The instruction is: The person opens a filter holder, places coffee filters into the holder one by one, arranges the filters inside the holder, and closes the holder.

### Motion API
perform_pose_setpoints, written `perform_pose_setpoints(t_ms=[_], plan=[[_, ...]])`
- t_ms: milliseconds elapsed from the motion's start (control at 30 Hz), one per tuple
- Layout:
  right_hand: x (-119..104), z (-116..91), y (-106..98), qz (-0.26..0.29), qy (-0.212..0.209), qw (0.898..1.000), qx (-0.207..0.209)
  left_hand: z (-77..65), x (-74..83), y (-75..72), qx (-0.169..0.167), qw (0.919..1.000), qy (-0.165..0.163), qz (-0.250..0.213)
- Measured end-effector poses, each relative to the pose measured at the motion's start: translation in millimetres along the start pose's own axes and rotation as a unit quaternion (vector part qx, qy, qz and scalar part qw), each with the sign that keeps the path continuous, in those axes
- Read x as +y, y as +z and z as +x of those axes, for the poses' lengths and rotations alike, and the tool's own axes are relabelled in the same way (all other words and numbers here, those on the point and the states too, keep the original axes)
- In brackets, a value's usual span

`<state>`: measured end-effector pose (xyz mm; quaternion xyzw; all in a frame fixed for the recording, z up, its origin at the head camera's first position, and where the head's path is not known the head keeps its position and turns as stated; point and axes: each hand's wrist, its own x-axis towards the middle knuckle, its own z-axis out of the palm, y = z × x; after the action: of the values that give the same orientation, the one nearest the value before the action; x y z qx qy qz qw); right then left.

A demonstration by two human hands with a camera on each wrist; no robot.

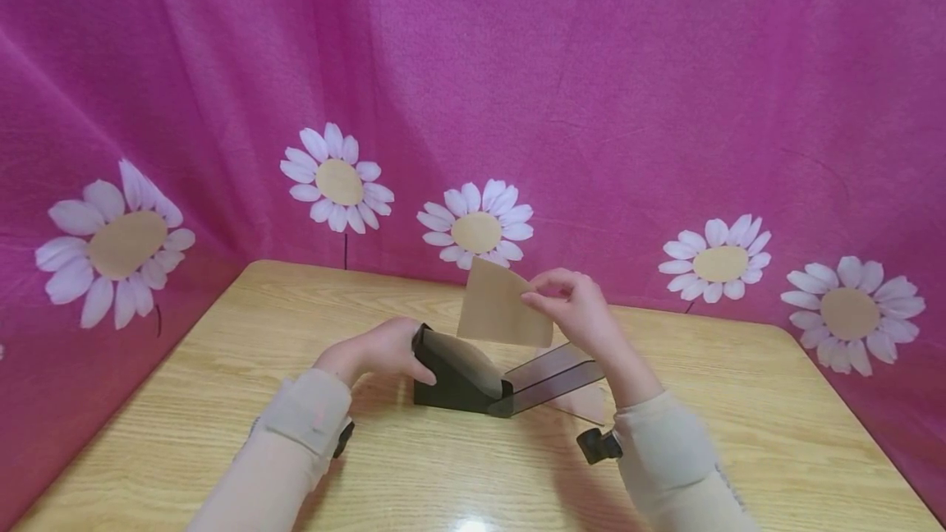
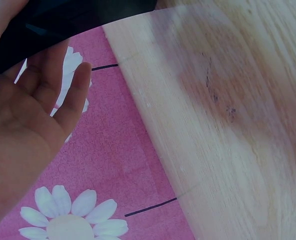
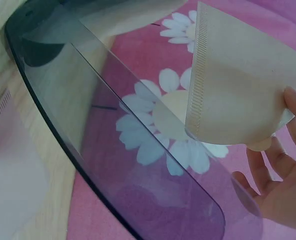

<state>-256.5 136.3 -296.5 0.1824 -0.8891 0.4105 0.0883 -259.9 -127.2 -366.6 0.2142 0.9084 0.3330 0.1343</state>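
A black coffee filter case (image 1: 454, 391) stands on the table with its see-through smoky lid (image 1: 557, 376) swung out to the right. My left hand (image 1: 384, 347) grips the case at its left end, the thumb on the near side; in the left wrist view part of the dark case (image 2: 87, 22) covers some fingertips. Above the lid, my right hand (image 1: 580, 310) pinches a tan paper coffee filter (image 1: 502, 306) by its edge. The right wrist view shows the crimped seam on this filter (image 3: 243, 75). More tan paper (image 3: 130, 22) shows in the case.
Another paper filter (image 1: 591, 407) lies on the wooden table (image 1: 414, 474), partly behind the lid. A pink cloth (image 1: 591, 105) printed with white daisies hangs behind the table and along its sides. Each wrist wears a beige band (image 1: 668, 437).
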Motion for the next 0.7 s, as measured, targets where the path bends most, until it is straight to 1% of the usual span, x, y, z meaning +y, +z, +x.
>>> perform_pose_setpoints(t_ms=[200, 400, 533, 700], plan=[[-0.6, -1.0, 5.9, 0.015, 0.003, 1.000, -0.009, -0.1, -0.6, 0.2, -0.003, 1.0000, 0.004, -0.002], [-0.4, -1.2, 13.6, 0.006, -0.003, 1.000, -0.013, -1.0, 0.5, -0.4, -0.002, 1.0000, 0.010, 0.001], [-0.2, -1.3, 18.6, 0.000, -0.006, 1.000, -0.015, -0.8, 0.5, -0.3, -0.002, 1.0000, 0.002, 0.000], [0.0, -2.0, 23.0, -0.003, 0.001, 1.000, -0.020, -0.2, -0.2, -0.2, 0.001, 1.0000, -0.003, 0.005]])
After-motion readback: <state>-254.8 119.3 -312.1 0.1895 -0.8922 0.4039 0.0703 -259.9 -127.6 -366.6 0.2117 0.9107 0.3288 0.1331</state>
